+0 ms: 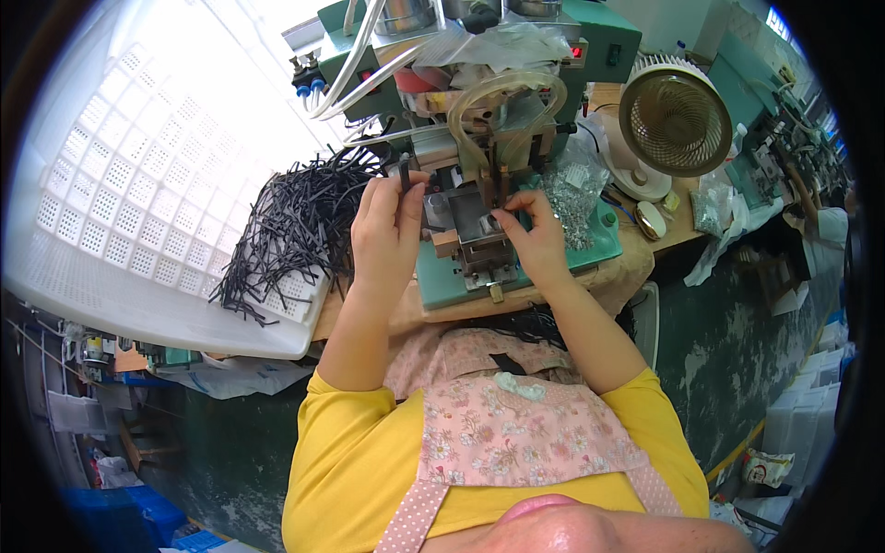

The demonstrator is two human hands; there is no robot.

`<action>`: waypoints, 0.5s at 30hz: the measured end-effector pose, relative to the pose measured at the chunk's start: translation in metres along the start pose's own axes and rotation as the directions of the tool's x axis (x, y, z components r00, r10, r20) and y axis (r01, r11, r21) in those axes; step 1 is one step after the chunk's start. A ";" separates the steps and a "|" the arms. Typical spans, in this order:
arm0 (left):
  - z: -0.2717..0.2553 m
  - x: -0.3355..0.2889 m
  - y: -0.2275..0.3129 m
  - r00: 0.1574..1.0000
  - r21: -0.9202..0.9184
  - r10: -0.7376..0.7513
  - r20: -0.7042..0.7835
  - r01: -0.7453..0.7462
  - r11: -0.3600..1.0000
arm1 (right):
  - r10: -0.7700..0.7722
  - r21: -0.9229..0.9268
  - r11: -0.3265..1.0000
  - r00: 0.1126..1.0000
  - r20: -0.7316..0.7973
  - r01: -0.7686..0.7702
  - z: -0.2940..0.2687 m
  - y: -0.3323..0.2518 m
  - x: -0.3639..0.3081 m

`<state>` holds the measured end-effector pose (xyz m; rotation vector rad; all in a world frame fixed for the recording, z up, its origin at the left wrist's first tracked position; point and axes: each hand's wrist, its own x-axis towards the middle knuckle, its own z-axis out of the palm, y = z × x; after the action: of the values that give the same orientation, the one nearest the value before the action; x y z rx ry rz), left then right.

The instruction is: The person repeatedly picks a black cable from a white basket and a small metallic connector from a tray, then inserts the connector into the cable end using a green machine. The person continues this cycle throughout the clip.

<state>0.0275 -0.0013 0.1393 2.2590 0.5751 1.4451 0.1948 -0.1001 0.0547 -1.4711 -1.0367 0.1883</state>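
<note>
In front of me stands a green bench machine [442, 286] with a metal work plate [466, 217] at its middle. My left hand [383, 226] is raised at the plate's left side, closed with thumb and fingers round a short black strip [404, 172] that points upward. From the right, my right hand [536, 238] reaches to the plate, thumb and forefinger pinched close to a small shiny metal piece [489, 223]. Whether that piece is between the fingertips or part of the machine is unclear. Loops of clear tubing [461, 115] hang above both hands.
Left of the machine, a heap of black strips [300, 217] lies in a white perforated crate [120, 194]. Small metal parts [573, 207] fill a clear bag beside my right hand. A round fan [676, 118] stands at the right, near a round-lidded case [650, 221].
</note>
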 end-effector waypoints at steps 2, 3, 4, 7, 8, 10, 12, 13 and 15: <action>-0.001 -0.005 0.000 1.000 -0.051 -0.030 -0.004 0.029 0.998 | 0.028 0.110 0.994 0.999 -0.036 -0.024 0.006 0.004 -0.002; 0.000 -0.008 0.001 0.996 -0.126 -0.094 0.007 0.094 0.988 | 0.034 0.146 0.989 0.999 -0.039 -0.028 0.008 0.005 -0.001; 0.000 -0.012 0.004 0.988 -0.200 -0.155 0.021 0.156 0.967 | 0.038 0.181 0.983 0.998 -0.043 -0.030 0.009 0.006 -0.001; 0.004 -0.029 0.017 0.809 -0.598 -0.439 0.391 0.586 0.547 | -0.079 -0.017 0.997 0.997 0.023 0.080 0.001 0.008 0.003; 0.013 -0.040 0.026 0.688 -0.570 -0.443 0.575 0.725 0.386 | -0.108 -0.132 0.985 0.994 0.031 0.111 -0.004 0.008 0.004; 0.033 -0.055 0.036 0.468 -0.507 -0.371 0.802 0.862 -0.009 | -0.239 -0.362 0.901 0.970 0.041 0.238 -0.017 0.011 0.005; 0.052 -0.053 0.028 0.329 -0.425 -0.330 0.885 0.860 -0.282 | -0.208 -0.262 0.947 0.976 -0.066 0.184 -0.029 0.017 0.006; 0.059 -0.052 0.024 0.242 -0.368 -0.341 0.908 0.851 -0.374 | -0.219 -0.214 0.958 0.969 -0.119 0.190 -0.036 0.022 0.006; 0.069 -0.055 0.019 0.294 -0.410 -0.356 0.887 0.855 -0.316 | -0.270 -0.144 0.959 0.938 -0.219 0.242 -0.052 0.034 0.007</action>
<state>0.0719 -0.0546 0.0814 0.6544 0.4389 0.2524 0.2498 -0.1270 0.0400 -1.4048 -1.0444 -0.2336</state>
